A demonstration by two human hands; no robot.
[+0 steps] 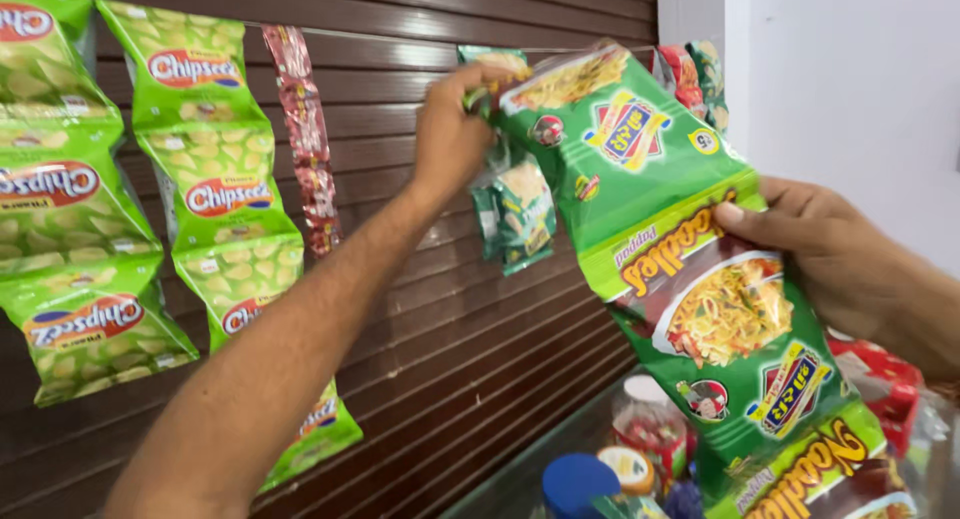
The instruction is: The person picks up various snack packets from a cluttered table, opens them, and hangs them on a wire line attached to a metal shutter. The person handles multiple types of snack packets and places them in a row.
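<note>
- Two hands hold one noodle strip [690, 279], a chain of green snack packets that hangs slanting from upper middle to lower right.
- The left hand [455, 129] is raised, fingers pinched shut on the strip's top edge, right at a thin line [400, 41] strung along the wall.
- The right hand [830, 249] grips the strip's right edge midway down, thumb laid across the front of a packet, fingers behind.
- The strip's lower packets reach down to the bottom edge of the view, in front of the jars.
- Just behind the top packet hang small green sachets [520, 214], partly hidden by the left hand.
- A narrow red strip [308, 139] hangs from the same line, left of the left arm.
- Further left, two columns of green chip packets [215, 184] hang against the brown slatted shutter [480, 349].
- More red and green packets [695, 79] hang at the line's right end, near a white wall [850, 79].
- Below, jars [650, 429] with coloured lids stand near the shutter, one blue lid [580, 479] nearest; what they stand on is hard to make out.
</note>
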